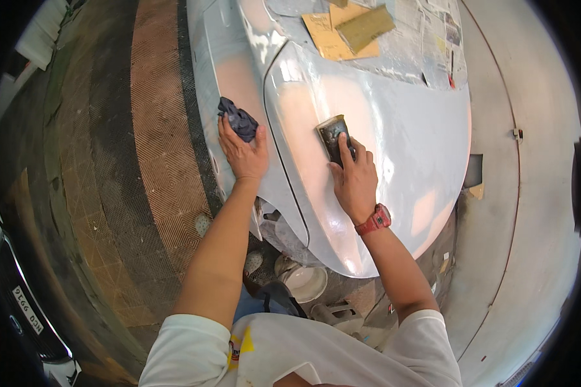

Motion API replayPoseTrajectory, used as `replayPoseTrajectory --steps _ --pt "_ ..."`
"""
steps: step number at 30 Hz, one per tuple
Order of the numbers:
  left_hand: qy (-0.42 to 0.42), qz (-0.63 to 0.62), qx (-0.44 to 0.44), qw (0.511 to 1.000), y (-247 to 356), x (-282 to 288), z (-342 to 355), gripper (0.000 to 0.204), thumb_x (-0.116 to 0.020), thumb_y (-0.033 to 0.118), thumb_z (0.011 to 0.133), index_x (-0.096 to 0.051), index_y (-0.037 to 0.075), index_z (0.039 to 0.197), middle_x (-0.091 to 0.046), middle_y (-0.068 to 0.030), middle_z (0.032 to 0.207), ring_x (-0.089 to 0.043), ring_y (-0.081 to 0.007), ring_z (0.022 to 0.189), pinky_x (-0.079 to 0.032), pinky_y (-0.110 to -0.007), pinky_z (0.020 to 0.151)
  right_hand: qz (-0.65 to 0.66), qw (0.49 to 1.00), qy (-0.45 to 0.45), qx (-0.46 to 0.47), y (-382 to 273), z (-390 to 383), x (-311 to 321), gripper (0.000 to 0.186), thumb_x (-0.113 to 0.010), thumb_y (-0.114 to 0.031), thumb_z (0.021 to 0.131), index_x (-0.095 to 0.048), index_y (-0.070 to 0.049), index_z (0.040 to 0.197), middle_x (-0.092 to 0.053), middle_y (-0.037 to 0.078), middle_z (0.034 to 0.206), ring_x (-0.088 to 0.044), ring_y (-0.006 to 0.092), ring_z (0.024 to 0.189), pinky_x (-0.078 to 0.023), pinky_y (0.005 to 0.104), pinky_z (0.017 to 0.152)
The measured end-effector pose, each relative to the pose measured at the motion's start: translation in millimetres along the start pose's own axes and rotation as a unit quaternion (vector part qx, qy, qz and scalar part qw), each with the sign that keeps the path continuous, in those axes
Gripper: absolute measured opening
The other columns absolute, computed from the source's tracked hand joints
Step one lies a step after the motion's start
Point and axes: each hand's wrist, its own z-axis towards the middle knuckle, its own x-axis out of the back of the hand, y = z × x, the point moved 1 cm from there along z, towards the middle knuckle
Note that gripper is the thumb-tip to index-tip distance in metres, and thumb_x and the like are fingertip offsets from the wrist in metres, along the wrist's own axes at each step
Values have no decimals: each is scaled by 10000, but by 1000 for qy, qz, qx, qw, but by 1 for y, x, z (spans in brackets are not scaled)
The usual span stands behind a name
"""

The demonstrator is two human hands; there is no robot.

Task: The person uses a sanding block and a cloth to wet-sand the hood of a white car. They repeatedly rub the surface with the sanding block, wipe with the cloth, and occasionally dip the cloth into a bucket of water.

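Observation:
Under my left hand (244,153) a crumpled dark cloth (239,119) is pressed against the grey-primed car fender (239,77). My right hand (356,180) grips a dark sanding block (333,137), with sandpaper apparently wrapped round it. The block rests on the car hood (403,151), over a beige filler patch. Between my two hands runs the dark curved gap that parts fender from hood. The block's underside is hidden.
Sandpaper sheets (366,29) lie on newspaper (416,48) covering the hood's far part. A white bucket (305,284) and a hollow concrete block (337,315) stand on the floor near me. Another car (32,303) is at far left; a pale wall (536,148) stands right.

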Motion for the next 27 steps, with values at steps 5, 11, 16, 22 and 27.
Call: replayPoseTrajectory --steps 5,11,16,22,27 --pt "-16 -14 7 1000 12 -3 -3 994 -675 594 1065 -236 -15 1716 -312 -366 1718 -370 -584 1556 -277 -695 1285 -36 997 49 -44 1 132 -6 674 -783 -262 995 -566 -118 1617 -669 175 1379 -658 405 1167 -595 538 894" --pt "-10 -14 18 1000 2 6 2 974 -683 574 1062 -247 -10 1708 -311 -367 1716 -363 -591 1554 -278 -699 1284 -10 1000 8 -23 -19 52 -12 763 -794 -225 993 -501 -153 1694 -612 187 1540 -635 414 1247 -563 532 988" --pt "-38 -10 24 999 7 4 -5 967 -682 571 1064 -242 -1 1707 -304 -364 1719 -347 -589 1565 -292 -705 1274 24 999 -15 -32 -16 12 8 828 -832 -93 920 -518 -119 1686 -595 205 1557 -613 436 1256 -528 527 1074" --pt "-49 -16 21 998 8 6 -5 960 -677 549 1076 -212 -13 1701 -308 -376 1706 -349 -589 1564 -311 -715 1256 -26 996 9 -84 -35 167 -2 689 -769 -232 1002 -536 -113 1640 -643 189 1471 -642 413 1222 -557 541 980" --pt "-38 -1 4 999 -5 9 1 955 -667 555 1081 -215 -25 1691 -303 -390 1695 -349 -591 1558 -323 -713 1247 -7 997 -25 -71 -32 29 -8 816 -789 -174 973 -476 -203 1725 -566 158 1635 -613 385 1307 -518 519 1066"
